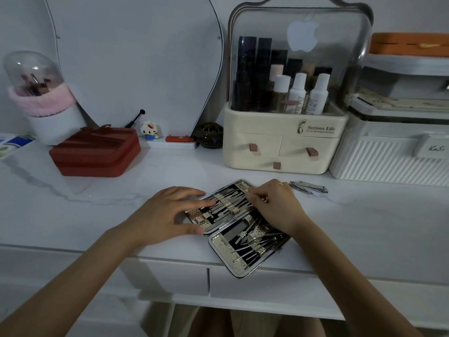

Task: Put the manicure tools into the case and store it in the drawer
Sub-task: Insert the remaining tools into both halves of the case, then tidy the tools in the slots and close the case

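The open black-lined, silver-framed manicure case (237,229) is mostly filled. Left hand (170,212) presses flat, grip wide; right hand (274,205) pinches a slim tool. Silver nail clippers (308,187) remain outside on the white marble surface (97,210); drawer (267,285) closed.

case (220,244) rim shiny chrome-looking metal, lining textured pale gold; tools (255,242) polished steel; nail clippers (308,187) same glossy metal; tabletop (97,198) smooth marble-look, slight sheen; red box (94,154) matt, leathery; organizer (284,152) cream plastic, clear glossy lid

case (220,244): black lining, gold textured trim | box (94,152): red | organizer (279,144): cream
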